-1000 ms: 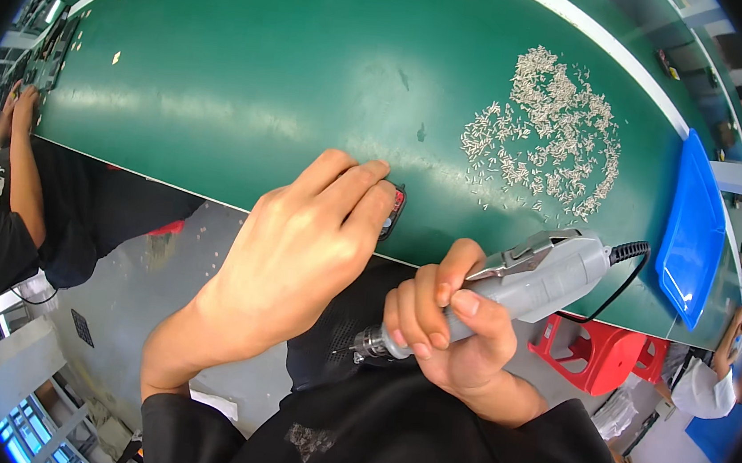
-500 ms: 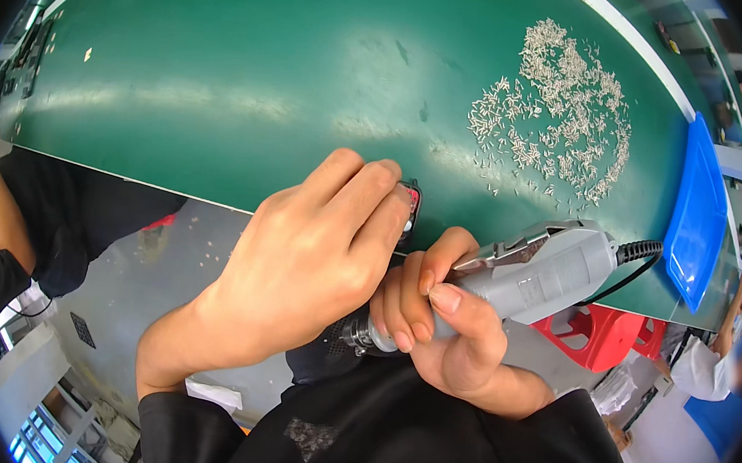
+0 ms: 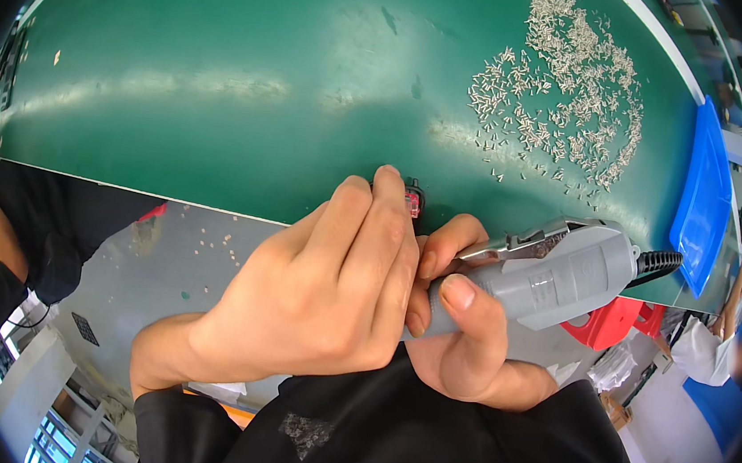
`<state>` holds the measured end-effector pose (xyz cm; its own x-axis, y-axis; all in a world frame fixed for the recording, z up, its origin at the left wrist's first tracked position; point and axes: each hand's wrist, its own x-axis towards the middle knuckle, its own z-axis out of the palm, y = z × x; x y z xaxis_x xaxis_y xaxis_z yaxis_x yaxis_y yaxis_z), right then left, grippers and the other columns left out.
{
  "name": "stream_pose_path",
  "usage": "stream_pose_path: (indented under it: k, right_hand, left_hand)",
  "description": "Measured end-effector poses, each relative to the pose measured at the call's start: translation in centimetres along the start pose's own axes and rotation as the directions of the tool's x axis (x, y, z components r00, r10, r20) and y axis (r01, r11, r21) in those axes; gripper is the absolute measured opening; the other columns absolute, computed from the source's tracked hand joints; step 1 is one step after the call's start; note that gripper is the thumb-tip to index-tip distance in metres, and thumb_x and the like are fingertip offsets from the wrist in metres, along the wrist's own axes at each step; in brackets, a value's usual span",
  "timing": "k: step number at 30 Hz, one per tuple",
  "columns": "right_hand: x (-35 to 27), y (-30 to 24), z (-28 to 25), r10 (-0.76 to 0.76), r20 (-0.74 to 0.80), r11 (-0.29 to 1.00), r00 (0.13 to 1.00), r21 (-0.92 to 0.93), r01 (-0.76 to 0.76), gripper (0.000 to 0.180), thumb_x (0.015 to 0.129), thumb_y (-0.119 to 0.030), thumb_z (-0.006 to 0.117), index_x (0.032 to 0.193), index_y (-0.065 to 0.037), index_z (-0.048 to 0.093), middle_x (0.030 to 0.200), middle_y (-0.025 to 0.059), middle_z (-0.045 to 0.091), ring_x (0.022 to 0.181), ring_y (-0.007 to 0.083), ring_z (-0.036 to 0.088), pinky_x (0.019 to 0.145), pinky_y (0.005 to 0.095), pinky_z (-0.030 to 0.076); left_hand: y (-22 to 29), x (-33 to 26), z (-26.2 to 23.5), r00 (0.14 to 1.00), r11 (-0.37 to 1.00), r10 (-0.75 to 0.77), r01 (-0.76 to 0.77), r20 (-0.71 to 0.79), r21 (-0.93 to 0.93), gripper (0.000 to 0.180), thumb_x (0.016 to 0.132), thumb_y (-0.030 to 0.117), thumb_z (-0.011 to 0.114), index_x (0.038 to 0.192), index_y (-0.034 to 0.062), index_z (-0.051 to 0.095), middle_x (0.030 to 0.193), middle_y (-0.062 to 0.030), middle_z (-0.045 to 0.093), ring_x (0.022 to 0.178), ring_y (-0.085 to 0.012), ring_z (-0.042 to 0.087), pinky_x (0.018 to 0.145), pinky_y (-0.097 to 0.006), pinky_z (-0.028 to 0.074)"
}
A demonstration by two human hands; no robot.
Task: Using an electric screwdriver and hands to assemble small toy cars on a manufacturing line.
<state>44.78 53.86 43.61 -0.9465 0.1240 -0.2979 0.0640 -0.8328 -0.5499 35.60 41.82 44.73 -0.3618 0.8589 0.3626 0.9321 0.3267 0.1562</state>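
The left hand [image 3: 330,290] now covers more of the small red part [image 3: 411,201], and the grey rotary tool [image 3: 555,271] sits lower right.

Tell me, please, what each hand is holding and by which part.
The right hand grips a grey power tool around its narrower front end. The left hand pinches a small red part at the table edge; the part is mostly hidden.

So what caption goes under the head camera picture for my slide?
Left hand pinches a small red part at the green table edge while right hand grips a grey power tool.
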Motion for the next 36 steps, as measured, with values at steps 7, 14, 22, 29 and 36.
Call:
stream_pose_path:
  k: [7, 14, 22, 29, 36]
  right_hand:
    - [0.0, -0.1, -0.5, 0.002, 0.027, 1.0, 1.0, 0.012, -0.002, 0.017, 0.09, -0.009, 0.053, 0.102, -0.002, 0.043, 0.074, 0.0073, 0.05, 0.063, 0.0148, 0.049, 0.062, 0.0319, 0.043]
    - [1.7, -5.9, -0.3, -0.126, 0.36, 0.967, 0.925, -0.163, 0.195, 0.024, 0.091, -0.03, 0.054, 0.09, -0.009, 0.042, 0.049, -0.0013, 0.047, 0.04, 0.0132, 0.049, 0.046, 0.0288, 0.045]
    - [5.2, -9.4, 0.6, -0.25, 0.47, 0.892, 0.847, -0.228, 0.39, 0.023, 0.091, -0.03, 0.052, 0.091, -0.009, 0.043, 0.052, -0.0017, 0.046, 0.043, 0.0083, 0.047, 0.05, 0.0241, 0.038]
    - [6.8, -9.5, 0.8, -0.158, 0.518, 0.889, 0.841, -0.297, 0.35, 0.024, 0.091, -0.032, 0.048, 0.093, -0.009, 0.044, 0.056, -0.0017, 0.045, 0.048, 0.0083, 0.047, 0.054, 0.0249, 0.037]
    - [7.3, -9.0, 0.4, -0.133, 0.489, 0.892, 0.862, -0.319, 0.319, 0.024, 0.09, -0.033, 0.049, 0.091, -0.01, 0.044, 0.055, -0.0025, 0.045, 0.046, 0.008, 0.046, 0.053, 0.0241, 0.037]
  left_hand:
    - [1.1, -0.4, 0.4, 0.998, 0.994, -0.064, 0.066, -0.026, 0.086, 0.032, 0.068, 0.006, 0.061, 0.09, -0.0173, 0.059, 0.099, -0.028, 0.061, 0.078, -0.034, 0.062, 0.058, -0.035, 0.054]
    - [1.1, -0.9, -0.2, 0.996, 0.997, -0.079, 0.077, 0.053, 0.032, 0.033, 0.063, -0.001, 0.062, 0.091, -0.0178, 0.061, 0.103, -0.0297, 0.061, 0.085, -0.0332, 0.06, 0.068, -0.034, 0.054]
    - [1.1, -2.1, 0.9, 0.998, 0.987, -0.053, 0.057, -0.026, 0.148, 0.037, 0.06, 0.0, 0.06, 0.092, -0.0181, 0.064, 0.102, -0.0283, 0.063, 0.087, -0.0297, 0.06, 0.073, -0.03, 0.054]
    - [1.7, -1.8, 1.3, 0.989, 0.984, -0.128, 0.137, -0.08, 0.115, 0.029, 0.064, -0.01, 0.063, 0.093, -0.0164, 0.063, 0.106, -0.0249, 0.063, 0.084, -0.0302, 0.062, 0.064, -0.032, 0.055]
    - [1.4, -1.9, 1.8, 0.985, 0.987, -0.125, 0.135, -0.116, 0.087, 0.026, 0.061, -0.009, 0.066, 0.087, -0.0153, 0.064, 0.104, -0.0247, 0.064, 0.081, -0.0288, 0.062, 0.061, -0.031, 0.056]
